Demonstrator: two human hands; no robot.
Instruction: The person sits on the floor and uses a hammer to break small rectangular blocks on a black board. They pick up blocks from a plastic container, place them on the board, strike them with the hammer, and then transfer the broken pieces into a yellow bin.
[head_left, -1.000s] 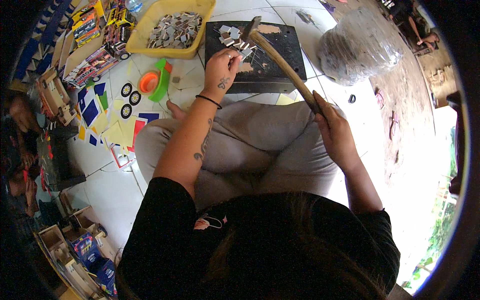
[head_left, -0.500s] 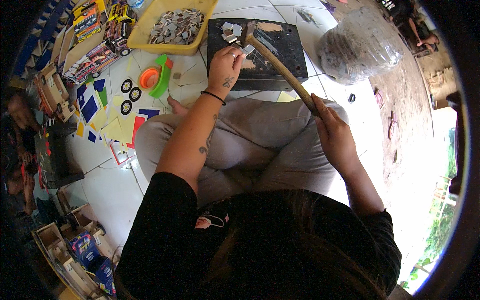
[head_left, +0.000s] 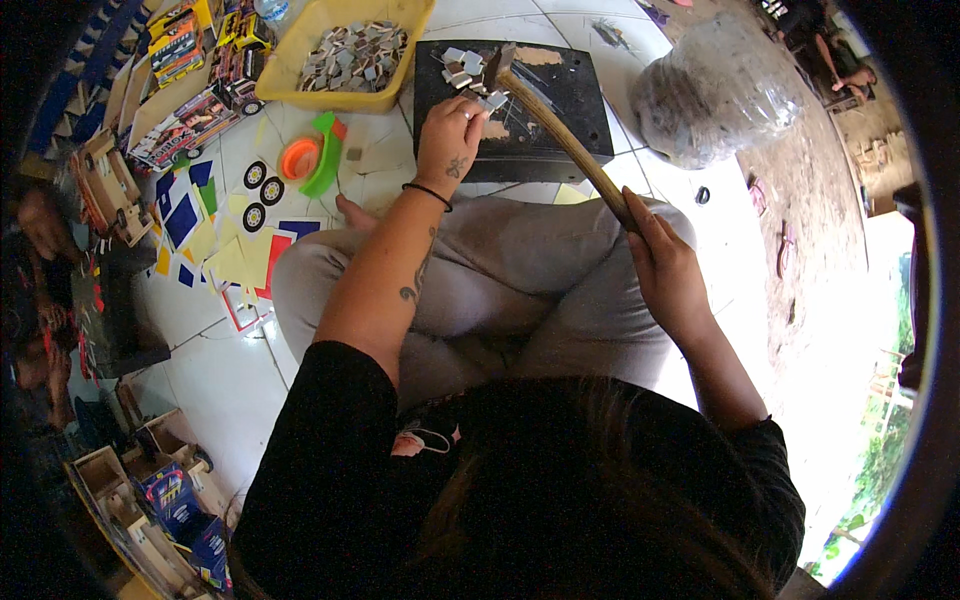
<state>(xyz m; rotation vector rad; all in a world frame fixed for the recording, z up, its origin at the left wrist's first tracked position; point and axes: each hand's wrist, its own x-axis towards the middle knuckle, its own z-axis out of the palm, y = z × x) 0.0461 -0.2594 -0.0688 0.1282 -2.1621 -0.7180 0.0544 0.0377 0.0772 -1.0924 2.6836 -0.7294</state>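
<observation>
My right hand [head_left: 662, 255] is wrapped round the lower end of the wooden handle of a hammer [head_left: 560, 130]. The hammer's head lies over a black box-shaped block [head_left: 550, 150], close to a small cluster of grey and wooden pieces [head_left: 463, 68]. At the block's left part, my left hand [head_left: 452, 128] has its fingers pinched on a small grey-faced piece [head_left: 492, 101], just below the hammer head. Part of that piece is hidden by the fingers. Bare tan patches and several thin nails or wires show on the block's top.
A yellow tub [head_left: 350, 98] of similar small pieces stands beyond the block's left. Left lie an orange tape roll in a green dispenser [head_left: 325, 165], toy wheels [head_left: 270, 188], coloured paper cutouts [head_left: 230, 260] and wooden toy trucks [head_left: 185, 125]. A plastic-wrapped bundle [head_left: 715, 95] sits right.
Very little differs. The hammer head and my left hand stay near the same spot on the block, with only a slight shift of the view.
</observation>
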